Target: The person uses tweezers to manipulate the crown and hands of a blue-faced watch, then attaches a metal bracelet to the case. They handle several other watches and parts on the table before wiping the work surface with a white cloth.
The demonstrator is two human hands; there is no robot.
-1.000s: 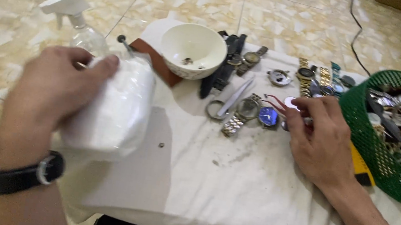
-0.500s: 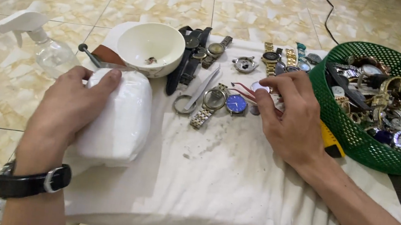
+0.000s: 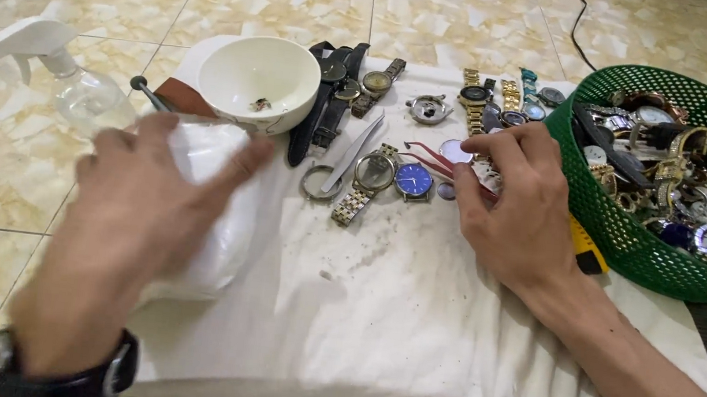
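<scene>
Sorting watch parts on a white cushion (image 3: 375,316) laid on a tiled floor. Left hand (image 3: 143,219) blurred, laid over a white wrapped bundle (image 3: 216,201) at the cushion's left edge, fingers spread across its top, not closed round it as far as the blur allows. Right hand (image 3: 521,209) by the row of watches, thumb and forefinger pressed together on what looks like the red tweezers (image 3: 429,156), tips pointing left toward a small round glass (image 3: 455,151). Blue-dial watch (image 3: 414,181) just beside the tips, touching a silver bracelet watch (image 3: 371,174); steel tweezers (image 3: 354,150) and a loose ring to the left of those. White bowl (image 3: 258,81) behind the bundle, one small part inside. Black-strap watches (image 3: 329,98) beside the bowl. Green basket (image 3: 625,229) full of watches right of the right hand. Spray bottle (image 3: 74,82) on the floor, far left.

Judged step: fine picking among the loose parts with the tweezers, bundle merely steadied. Any lift of the glass calls for a light, level pinch, clear of the blue-dial watch, with a steady wrist.
</scene>
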